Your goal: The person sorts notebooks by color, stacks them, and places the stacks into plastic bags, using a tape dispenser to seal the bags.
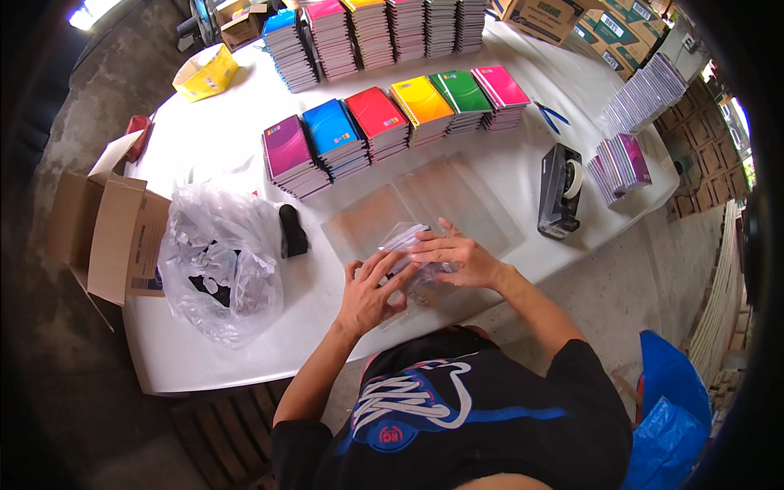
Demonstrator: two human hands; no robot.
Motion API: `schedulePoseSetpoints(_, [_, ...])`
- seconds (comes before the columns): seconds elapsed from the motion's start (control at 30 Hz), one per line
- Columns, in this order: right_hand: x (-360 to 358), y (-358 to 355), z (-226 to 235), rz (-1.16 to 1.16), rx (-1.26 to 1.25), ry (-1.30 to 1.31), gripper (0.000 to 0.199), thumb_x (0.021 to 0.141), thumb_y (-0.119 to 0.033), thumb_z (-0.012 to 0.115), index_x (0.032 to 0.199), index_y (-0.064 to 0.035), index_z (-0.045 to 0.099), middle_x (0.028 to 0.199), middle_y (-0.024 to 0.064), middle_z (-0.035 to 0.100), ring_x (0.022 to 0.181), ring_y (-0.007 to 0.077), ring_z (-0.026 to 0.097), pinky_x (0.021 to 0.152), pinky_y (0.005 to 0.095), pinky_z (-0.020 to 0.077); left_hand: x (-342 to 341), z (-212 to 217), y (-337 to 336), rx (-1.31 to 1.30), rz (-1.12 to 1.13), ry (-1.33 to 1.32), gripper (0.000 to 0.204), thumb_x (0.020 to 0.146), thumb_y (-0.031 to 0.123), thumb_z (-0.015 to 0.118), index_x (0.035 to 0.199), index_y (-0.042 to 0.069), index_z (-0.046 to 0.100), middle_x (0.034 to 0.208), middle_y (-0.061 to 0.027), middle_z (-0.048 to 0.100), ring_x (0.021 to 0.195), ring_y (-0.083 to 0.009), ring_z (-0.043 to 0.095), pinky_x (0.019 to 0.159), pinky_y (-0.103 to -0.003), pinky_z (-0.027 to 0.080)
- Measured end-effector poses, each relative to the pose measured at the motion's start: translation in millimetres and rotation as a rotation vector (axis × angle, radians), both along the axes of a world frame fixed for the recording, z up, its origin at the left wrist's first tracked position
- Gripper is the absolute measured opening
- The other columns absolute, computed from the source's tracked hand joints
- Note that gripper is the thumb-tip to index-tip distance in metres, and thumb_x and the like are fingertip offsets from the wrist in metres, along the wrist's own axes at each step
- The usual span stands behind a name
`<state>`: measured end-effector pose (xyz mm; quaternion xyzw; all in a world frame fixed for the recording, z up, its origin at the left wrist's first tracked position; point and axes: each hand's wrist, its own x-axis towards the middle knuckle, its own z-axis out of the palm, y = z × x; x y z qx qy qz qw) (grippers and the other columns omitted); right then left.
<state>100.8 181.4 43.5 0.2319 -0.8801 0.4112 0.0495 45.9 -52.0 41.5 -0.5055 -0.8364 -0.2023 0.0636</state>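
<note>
Now a bundle with pale edges, in clear crinkled plastic film [405, 237], lies beneath both hands, near the close side of the white-covered table [314, 286]. The left hand [371, 282] and right hand [461, 255] rest over it, fingers spread and bent; whether any fingertip pinches the film, I cannot tell. Uneven pressure could crease the film or skew the contents, and a careless push could slide the flat, clear plastic sheets [469, 196] toward the black tape dispenser [557, 196]
</note>
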Motion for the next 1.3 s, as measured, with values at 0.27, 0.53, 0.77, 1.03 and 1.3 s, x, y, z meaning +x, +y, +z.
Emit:
schedulePoseSetpoints(0.27, [-1.4,-3.0,-0.1,-0.073,0.250,0.229,0.053,0.070,-0.011,0.073,0.120,-0.0226,0.056,0.130,-0.0031,0.052,0.133,0.0179,0.034,0.112,0.0505,0.0069,-5.3,17.8,-8.0,0.107,-0.065,0.077,0.063,0.068,0.051,0.064,0.121,0.019,0.058,0.131,0.0028,0.049,0.121,-0.0170,0.043,0.095,-0.043,0.020])
schedulePoseSetpoints(0.53, [18.2,3.0,-6.5,-0.166,-0.266,-0.069,0.059,0.069,-0.010,0.074,0.124,-0.0174,0.055,0.136,0.0017,0.047,0.133,0.0194,0.034,0.112,0.0474,0.0129,-12.6,19.4,-14.0,-0.127,-0.127,-0.020,0.070,0.067,0.048,0.066,0.131,0.029,0.046,0.135,0.0034,0.043,0.121,-0.0133,0.043,0.089,-0.051,0.025])
schedulePoseSetpoints(0.77, [7.4,-1.3,-9.1,-0.034,0.023,0.055,0.056,0.068,-0.011,0.074,0.121,-0.0206,0.057,0.132,-0.0019,0.051,0.133,0.0181,0.035,0.110,0.0528,0.0102,-11.2,35.1,-5.7,-0.267,-0.124,-0.047,0.067,0.061,0.042,0.071,0.125,0.040,0.050,0.136,-0.0028,0.039,0.120,-0.0195,0.041,0.089,-0.050,0.026])
schedulePoseSetpoints(1.03, [1.4,-2.4,-15.2,-0.086,0.183,0.198,0.052,0.063,-0.009,0.076,0.111,-0.0248,0.062,0.126,-0.0077,0.056,0.135,0.0179,0.031,0.109,0.0564,-0.0057,-35.5,37.9,-1.1,0.362,0.016,-0.405,0.048,0.065,0.027,0.072,0.110,0.016,0.064,0.122,-0.0109,0.050,0.113,-0.0246,0.048,0.091,-0.043,0.035])
schedulePoseSetpoints(1.3, [-0.8,-5.8,-8.7,-0.076,0.198,0.196,0.044,0.066,-0.008,0.074,0.106,-0.0251,0.063,0.123,-0.0099,0.057,0.136,0.0167,0.029,0.106,0.0612,-0.0078,-101.3,15.6,29.8,0.362,-0.054,-1.258,0.035,0.085,0.002,0.053,0.120,-0.004,0.054,0.113,-0.0097,0.062,0.095,-0.0150,0.060,0.079,-0.027,0.048])
